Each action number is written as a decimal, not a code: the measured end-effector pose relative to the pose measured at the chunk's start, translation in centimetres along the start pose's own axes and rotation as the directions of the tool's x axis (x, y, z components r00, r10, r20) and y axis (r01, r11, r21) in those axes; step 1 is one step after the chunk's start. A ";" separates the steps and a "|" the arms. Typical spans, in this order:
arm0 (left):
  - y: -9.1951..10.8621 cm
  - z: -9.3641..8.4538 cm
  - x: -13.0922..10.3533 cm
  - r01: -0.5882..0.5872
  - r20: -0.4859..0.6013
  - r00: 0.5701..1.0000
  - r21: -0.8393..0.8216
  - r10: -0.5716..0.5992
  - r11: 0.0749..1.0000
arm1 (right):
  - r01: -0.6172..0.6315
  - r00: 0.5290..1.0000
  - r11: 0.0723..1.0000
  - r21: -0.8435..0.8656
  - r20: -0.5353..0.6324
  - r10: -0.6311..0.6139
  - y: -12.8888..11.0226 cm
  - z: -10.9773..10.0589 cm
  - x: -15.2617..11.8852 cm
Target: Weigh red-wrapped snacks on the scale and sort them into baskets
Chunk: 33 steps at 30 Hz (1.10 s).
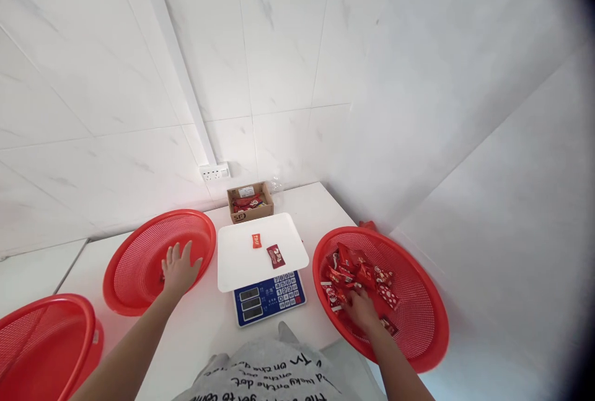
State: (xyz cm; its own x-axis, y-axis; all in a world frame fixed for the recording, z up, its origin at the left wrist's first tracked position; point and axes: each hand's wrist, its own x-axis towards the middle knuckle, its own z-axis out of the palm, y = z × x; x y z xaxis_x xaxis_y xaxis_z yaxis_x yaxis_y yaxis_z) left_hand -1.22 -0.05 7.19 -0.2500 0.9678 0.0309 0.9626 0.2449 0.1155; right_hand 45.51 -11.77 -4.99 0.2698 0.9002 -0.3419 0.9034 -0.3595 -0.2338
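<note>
Pale tiled wall behind the scale, as it reaches me at my remote post through the head camera; white table under the scale; right basket, red mesh, just beside the scale on its right; left basket, red mesh too, near the scale on its left; outer basket, also red, farther out on that same side of the scale, partly outside my view; the scale itself shows a blue panel with number keys, a white tray on top; cardboard box just behind the scale, red wrappers inside.

Left hand, left of the scale: I note it open, fingers spread, over the left basket; right hand, right of the scale: down in the right basket, fingers bent and touching the red packets; fingertips hidden, so I cannot tell whether it grips one; those packets lie heaped in the right basket.

Smallest finds, on top of the scale: dark red packet flat on the tray; little orange packet near it, slightly toward the box.
</note>
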 end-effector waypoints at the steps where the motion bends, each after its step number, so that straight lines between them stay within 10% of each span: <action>1: 1.0 0.5 0.0 -0.056 0.007 0.998 0.001 0.056 0.998 | -0.003 1.000 1.000 0.007 -0.002 0.003 0.0 0.0 0.0; 6: 9.3 2.9 -0.9 -0.418 0.198 0.875 -0.153 0.442 0.896 | -0.016 1.000 0.999 0.033 0.002 0.016 0.1 0.1 0.1; 14: 16.3 4.5 -1.1 -0.452 0.343 0.764 -0.322 0.547 0.832 | -0.018 1.000 0.998 0.066 -0.023 0.020 -0.1 -0.1 -0.2; 19: 15.6 4.6 -2.0 -0.488 0.288 0.734 -0.406 0.615 0.773 | -0.005 0.999 0.997 0.080 -0.035 0.008 -0.2 -0.1 -0.3; 33: 5.8 -0.3 -1.0 0.002 0.085 0.995 -0.560 0.055 0.828 | -0.001 1.000 0.997 0.076 -0.016 0.002 -0.5 -0.8 -0.6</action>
State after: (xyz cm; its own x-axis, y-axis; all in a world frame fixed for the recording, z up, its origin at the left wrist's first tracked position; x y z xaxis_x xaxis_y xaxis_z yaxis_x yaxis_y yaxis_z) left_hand 4.60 0.34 8.11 -0.1865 0.9813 -0.0471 0.7388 0.1716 0.6517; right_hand 45.11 -11.96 -3.90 0.2771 0.9033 -0.3274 0.8753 -0.3779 -0.3018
